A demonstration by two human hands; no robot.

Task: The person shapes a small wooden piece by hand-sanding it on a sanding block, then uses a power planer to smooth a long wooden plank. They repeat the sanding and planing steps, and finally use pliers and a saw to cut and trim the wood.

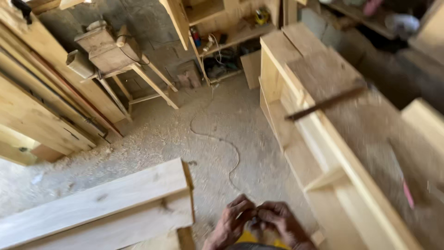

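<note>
At bottom centre, left hand (230, 222) and right hand (281, 223) meet fingertip to fingertip, seemingly pinching something small between them, too blurred to identify, above the sawdust floor (222, 120).

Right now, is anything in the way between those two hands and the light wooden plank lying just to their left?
Nothing visible stands between them. The left hand and right hand are pressed together, fingertips meeting, low over the sawdust floor. The plank lies just left of the left hand, with only bare floor in the gap.
</note>
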